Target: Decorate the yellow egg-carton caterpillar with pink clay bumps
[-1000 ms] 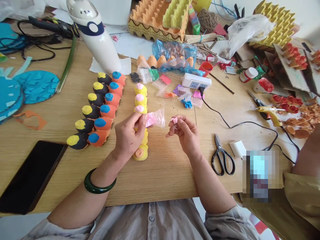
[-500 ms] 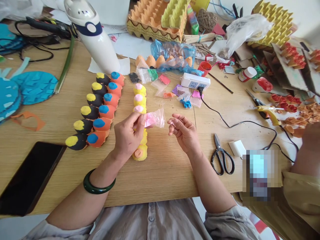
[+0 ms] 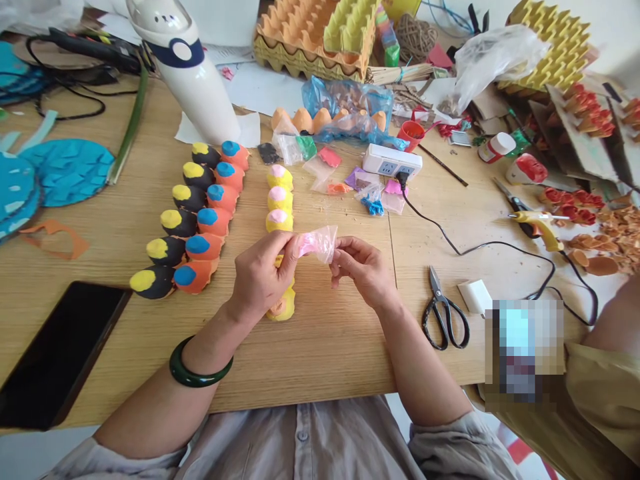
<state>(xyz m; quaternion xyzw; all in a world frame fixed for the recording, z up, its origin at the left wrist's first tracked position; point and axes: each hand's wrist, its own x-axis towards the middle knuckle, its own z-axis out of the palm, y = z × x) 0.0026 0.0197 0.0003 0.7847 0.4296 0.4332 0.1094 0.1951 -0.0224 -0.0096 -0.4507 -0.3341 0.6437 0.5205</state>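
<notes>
Pinched in my left hand (image 3: 265,273) is a small clear plastic bag (image 3: 320,244) with pink clay inside. My right hand (image 3: 364,270) has its thumb and fingertips closed at the bag's loose end; whether a bit of clay is also between them is hidden. Beneath the left hand runs a strip of yellow egg-carton cups (image 3: 280,180), the far ones capped in pink, the nearest with a bare tip. Left of it stand a strip of orange cups with blue caps (image 3: 207,247) and a strip of black cups with yellow caps (image 3: 165,252).
Black-handled scissors (image 3: 443,310) and a white charger (image 3: 474,295) lie to the right. A phone (image 3: 65,353) rests at left, below a white bottle (image 3: 200,87). A power strip (image 3: 391,162) trails a black cord. At far right a co-worker's arm (image 3: 617,313) shows.
My right hand has come left to meet the bag's loose end. The left hand has shifted slightly right and down with the bag. The co-worker's arm has dropped lower.
</notes>
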